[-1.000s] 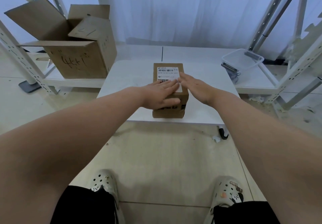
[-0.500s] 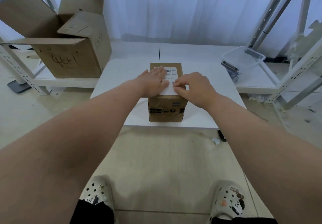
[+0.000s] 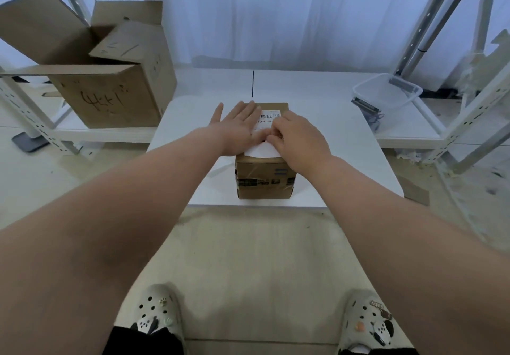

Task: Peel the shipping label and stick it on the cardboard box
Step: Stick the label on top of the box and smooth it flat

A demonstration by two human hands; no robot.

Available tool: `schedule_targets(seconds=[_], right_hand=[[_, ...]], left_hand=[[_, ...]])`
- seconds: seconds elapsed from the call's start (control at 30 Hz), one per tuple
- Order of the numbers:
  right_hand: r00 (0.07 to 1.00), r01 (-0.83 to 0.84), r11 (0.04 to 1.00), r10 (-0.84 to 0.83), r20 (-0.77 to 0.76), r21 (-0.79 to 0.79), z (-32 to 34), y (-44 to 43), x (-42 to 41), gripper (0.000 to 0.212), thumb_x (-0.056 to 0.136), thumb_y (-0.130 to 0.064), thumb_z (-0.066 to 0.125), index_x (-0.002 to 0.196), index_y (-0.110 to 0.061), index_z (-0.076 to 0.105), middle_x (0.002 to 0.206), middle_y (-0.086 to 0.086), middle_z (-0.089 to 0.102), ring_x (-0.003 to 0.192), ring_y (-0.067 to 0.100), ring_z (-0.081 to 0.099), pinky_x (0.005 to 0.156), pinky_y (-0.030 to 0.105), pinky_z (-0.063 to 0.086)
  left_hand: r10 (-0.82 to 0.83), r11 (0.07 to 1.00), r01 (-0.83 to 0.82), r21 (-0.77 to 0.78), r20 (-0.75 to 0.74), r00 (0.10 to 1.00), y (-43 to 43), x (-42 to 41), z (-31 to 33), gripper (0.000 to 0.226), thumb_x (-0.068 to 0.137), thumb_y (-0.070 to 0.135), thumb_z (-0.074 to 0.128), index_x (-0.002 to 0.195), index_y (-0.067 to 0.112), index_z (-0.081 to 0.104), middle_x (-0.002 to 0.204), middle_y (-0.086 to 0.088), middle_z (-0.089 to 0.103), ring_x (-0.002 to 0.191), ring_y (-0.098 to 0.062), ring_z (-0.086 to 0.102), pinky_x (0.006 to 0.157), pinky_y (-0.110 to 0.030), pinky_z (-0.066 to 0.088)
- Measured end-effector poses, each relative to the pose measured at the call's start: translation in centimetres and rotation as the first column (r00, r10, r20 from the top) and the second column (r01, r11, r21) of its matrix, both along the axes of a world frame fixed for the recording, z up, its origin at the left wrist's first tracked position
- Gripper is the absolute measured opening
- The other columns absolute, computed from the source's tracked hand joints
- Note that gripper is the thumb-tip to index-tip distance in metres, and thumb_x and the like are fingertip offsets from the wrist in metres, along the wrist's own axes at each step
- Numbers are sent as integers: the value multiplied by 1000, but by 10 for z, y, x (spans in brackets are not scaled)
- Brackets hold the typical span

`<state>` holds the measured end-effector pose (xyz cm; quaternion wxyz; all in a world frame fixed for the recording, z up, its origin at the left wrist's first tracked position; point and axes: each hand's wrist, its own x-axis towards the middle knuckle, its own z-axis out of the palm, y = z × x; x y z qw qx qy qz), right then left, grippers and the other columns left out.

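Note:
A small taped cardboard box (image 3: pixel 263 175) stands on the white table (image 3: pixel 345 161), near its front edge. A white shipping label (image 3: pixel 269 116) with a barcode lies on the box's top. My left hand (image 3: pixel 238 128) rests flat with spread fingers on the label's left half. My right hand (image 3: pixel 298 139) lies on the label's right half with its fingers curled and their tips pressed on the paper. The label's near edge (image 3: pixel 262 152) shows between my wrists.
A big open cardboard box (image 3: pixel 110 89) with handwriting stands on a low shelf at the left. A clear plastic tub (image 3: pixel 386 92) sits at the right on another shelf. White metal rack posts (image 3: pixel 430 20) rise on both sides. My feet in clogs stand on the floor below.
Both hands have slid farther along the label toward the box's far end. My right hand's fingers have curled from flat. The view has shifted closer.

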<state>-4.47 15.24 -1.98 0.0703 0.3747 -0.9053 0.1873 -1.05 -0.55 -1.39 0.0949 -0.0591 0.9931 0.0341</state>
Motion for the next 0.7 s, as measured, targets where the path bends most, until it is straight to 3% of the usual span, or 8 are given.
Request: schedule_targets(seconds=[0.13, 0.33, 0.5, 0.6, 0.7], right_hand=[[999, 17, 999, -19, 40, 51, -4, -1, 3, 27, 100, -28, 39, 118, -14, 54, 124, 6, 48, 113, 23, 45, 88, 39, 46], [994, 42, 994, -52, 101, 102, 1, 1, 8, 35, 100, -29, 37, 132, -17, 47, 136, 7, 41, 123, 23, 39, 97, 38, 44], [974, 98, 987, -122, 192, 131, 7, -5, 17, 64, 89, -55, 49, 139, -16, 40, 139, 8, 35, 128, 26, 37, 104, 41, 38], [972, 157, 972, -184, 149, 176, 10, -15, 22, 80, 81, -67, 49, 140, -14, 37, 140, 11, 35, 129, 29, 37, 109, 45, 32], [957, 177, 947, -230, 179, 269, 11, -22, 28, 104, 69, -80, 49, 145, -13, 28, 148, 11, 27, 137, 30, 28, 116, 52, 17]], left_hand=[[-32, 998, 34, -48, 40, 999, -1, 24, 3, 74, 93, 64, 10, 151, 23, -12, 160, 6, -16, 146, -12, -18, 116, -50, -16], [-57, 997, 49, 60, 134, 989, -10, 50, 4, 79, 90, 67, 21, 148, 29, -20, 157, 9, -25, 147, -14, -13, 119, -46, -9], [-107, 969, 66, 237, 164, 981, -30, 60, 4, 106, 77, 69, 55, 146, 41, -21, 160, 9, -16, 149, -19, -5, 120, -48, 0], [-65, 971, 21, 240, 177, 982, -39, 62, 0, 111, 66, 76, 59, 141, 52, -19, 162, 5, -1, 149, -27, -1, 119, -53, 7], [-51, 951, -5, 309, 173, 984, -39, 61, 2, 111, 67, 69, 66, 142, 54, -14, 162, 4, 2, 149, -20, -1, 119, -50, 9]])
